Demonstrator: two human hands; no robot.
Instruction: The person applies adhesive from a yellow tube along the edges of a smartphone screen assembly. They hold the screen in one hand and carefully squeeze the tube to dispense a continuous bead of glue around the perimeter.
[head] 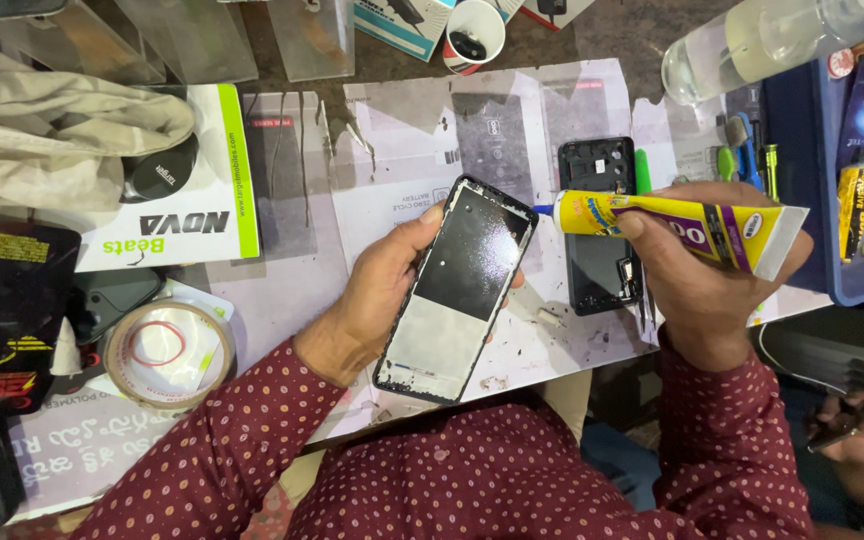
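Phone frame: the phone frame (457, 290) is held up over the table, tilted, with its top end pointing away from the person. Its inside face is dark above and pale below.
Left hand: the left hand (377, 295) wraps the frame's left edge, thumb on top near the upper end, fingers closed behind it.
Glue tube: the yellow and purple glue tube (677, 225) lies sideways. Its blue tip sits right at the frame's top right corner; it looks like it touches, but that is hard to tell.
Right hand: the right hand (707, 265) is closed tight around the tube, thumb on top.
Second phone: just past the tube tip, a black open phone body (600, 235) lies flat on the paper sheets (402, 150).
Tape roll: well to the left of the left hand lies a tape roll (167, 352).
Cup: a small paper cup (472, 35) stands far above the frame.
Bottle: a clear bottle (762, 40) lies above the right hand.
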